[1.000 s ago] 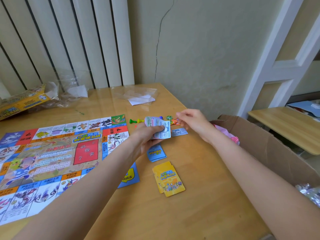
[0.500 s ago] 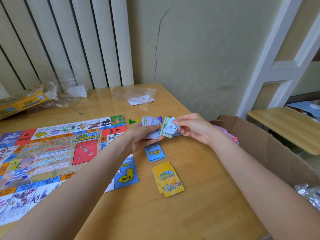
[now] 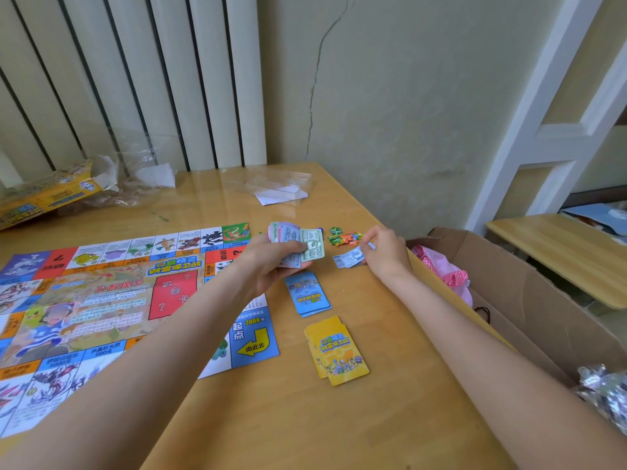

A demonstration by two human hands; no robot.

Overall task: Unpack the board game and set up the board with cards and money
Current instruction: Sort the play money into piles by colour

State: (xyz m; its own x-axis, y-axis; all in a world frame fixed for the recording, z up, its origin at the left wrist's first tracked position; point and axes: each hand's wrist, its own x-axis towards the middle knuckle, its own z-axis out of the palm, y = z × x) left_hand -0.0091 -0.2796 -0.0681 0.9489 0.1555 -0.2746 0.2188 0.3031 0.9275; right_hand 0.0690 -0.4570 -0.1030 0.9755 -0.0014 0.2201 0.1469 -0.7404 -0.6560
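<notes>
Board [image 3: 101, 300] lies flat on the table [image 3: 305, 418]. Just off its right edge, the left hand [image 3: 271, 266] grips a fanned wad of play money [image 3: 298, 244]; farther right, the right hand [image 3: 383, 251] pinches blue notes [image 3: 349, 259] lying on the table. Likely risk: the loosely fanned wad could slip and scatter, mixing the denominations. Counted: one board, one blue card stack [image 3: 308, 293] and one yellow card stack [image 3: 337, 351] right of the board; colourful tokens [image 3: 344, 237] beyond the blue notes cannot be counted.

one game board [image 3: 101, 300], two card stacks: one blue [image 3: 307, 293], one yellow [image 3: 337, 351], two hands
</notes>
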